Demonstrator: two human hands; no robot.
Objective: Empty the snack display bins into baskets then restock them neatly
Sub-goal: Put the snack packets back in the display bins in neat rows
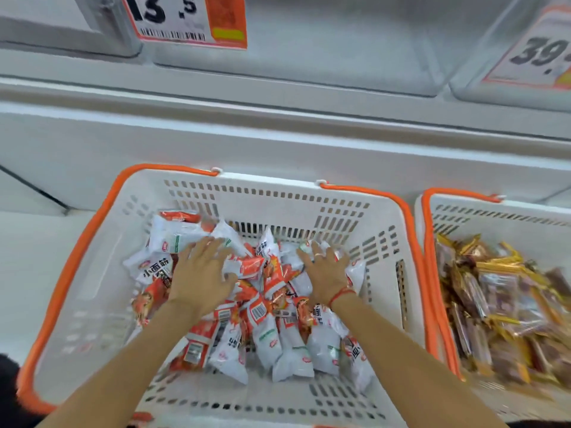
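Observation:
A white basket with orange handles (278, 196) stands below me, holding a heap of white and orange snack packets (272, 329). My left hand (200, 273) lies on the packets at the heap's left side, fingers spread and fairly straight. My right hand (324, 270), with a ring and a red wrist string, rests on the packets at the right side, fingers reaching into the heap. Whether either hand grips a packet is hidden. Above the baskets, the white display bins (293, 66) look bare inside.
A second white basket (494, 208) at the right holds several gold and brown wrapped snacks (506, 304). Price cards hang over the bins: one reading 13.5 (185, 20) at top left, another reading 39 (537, 57) at top right. The white shelf front (278, 140) runs behind the baskets.

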